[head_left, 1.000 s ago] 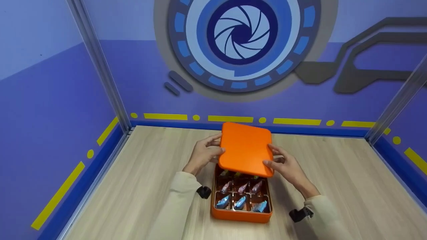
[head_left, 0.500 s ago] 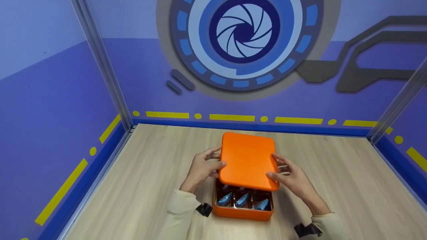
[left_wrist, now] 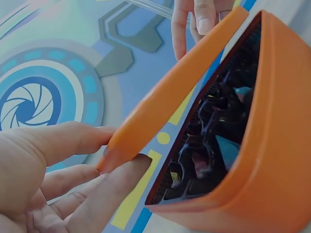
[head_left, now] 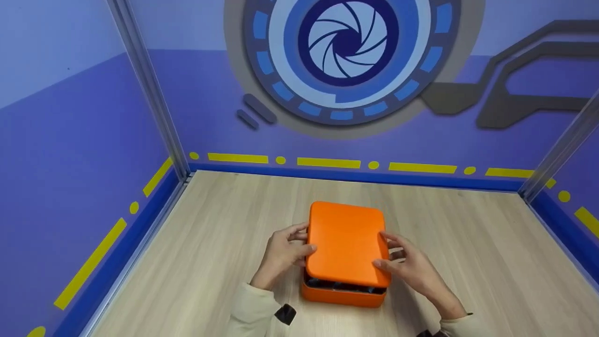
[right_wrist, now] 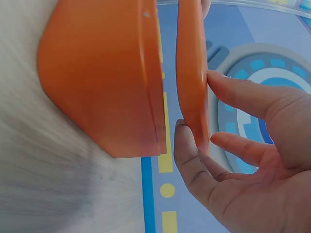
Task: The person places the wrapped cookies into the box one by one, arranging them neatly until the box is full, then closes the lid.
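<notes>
An orange lid point(head_left: 347, 243) hangs just above an orange box point(head_left: 344, 296), covering most of its top in the head view. My left hand point(head_left: 282, 252) pinches the lid's left edge between thumb and fingers. On the opposite edge my right hand point(head_left: 412, 267) grips it in the same manner. Through the gap, the left wrist view shows the box's dark divided tray point(left_wrist: 214, 121) with small wrapped pieces, one of them a blue wrapper point(left_wrist: 227, 148). In the right wrist view the lid point(right_wrist: 192, 63) stands apart from the box wall point(right_wrist: 102, 82).
The box stands on a light wood table point(head_left: 224, 224). Behind it rises a purple-blue printed wall point(head_left: 196, 103) with yellow dashes. Metal posts mark the left corner point(head_left: 154, 93) and right corner point(head_left: 561, 145). Black straps point(head_left: 285, 314) circle the wrists.
Both hands have brought the lid down and toward the front over the box. The wrapped pieces in the tray, visible before, are now almost fully covered in the head view.
</notes>
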A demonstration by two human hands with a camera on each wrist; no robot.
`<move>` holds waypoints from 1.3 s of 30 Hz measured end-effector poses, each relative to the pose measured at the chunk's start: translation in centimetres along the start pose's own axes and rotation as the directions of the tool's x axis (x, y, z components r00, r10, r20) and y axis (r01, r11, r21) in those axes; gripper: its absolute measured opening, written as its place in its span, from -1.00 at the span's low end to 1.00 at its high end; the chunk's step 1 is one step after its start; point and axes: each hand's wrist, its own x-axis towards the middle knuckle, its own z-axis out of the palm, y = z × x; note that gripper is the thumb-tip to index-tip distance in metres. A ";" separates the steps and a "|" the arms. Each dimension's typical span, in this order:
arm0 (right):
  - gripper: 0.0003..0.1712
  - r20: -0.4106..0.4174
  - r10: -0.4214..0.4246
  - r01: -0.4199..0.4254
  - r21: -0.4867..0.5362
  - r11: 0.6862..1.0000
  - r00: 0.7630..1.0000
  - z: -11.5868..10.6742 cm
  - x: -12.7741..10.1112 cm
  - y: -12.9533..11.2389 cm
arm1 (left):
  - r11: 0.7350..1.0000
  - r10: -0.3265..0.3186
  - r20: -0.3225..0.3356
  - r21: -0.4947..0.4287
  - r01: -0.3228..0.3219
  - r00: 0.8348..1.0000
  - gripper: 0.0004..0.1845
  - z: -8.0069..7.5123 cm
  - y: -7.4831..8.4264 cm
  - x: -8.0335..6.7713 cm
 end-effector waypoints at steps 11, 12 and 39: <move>-0.17 -0.004 -0.028 0.028 -0.036 0.999 1.000 0.5 -0.7 0.1 | 0.996 -0.048 -0.012 0.076 0.049 0.999 -0.37 -0.1 -0.8 -0.8; -0.17 -0.004 -0.027 0.027 -0.041 0.999 1.000 0.5 -0.7 0.1 | 0.995 -0.057 -0.012 0.077 0.058 0.998 -0.38 -0.1 -0.9 -0.9; -0.23 -0.028 -0.051 0.047 -0.138 0.989 0.998 1.4 -0.9 -0.5 | 0.980 -0.040 -0.082 0.189 0.054 0.996 -0.46 0.4 -1.4 -1.1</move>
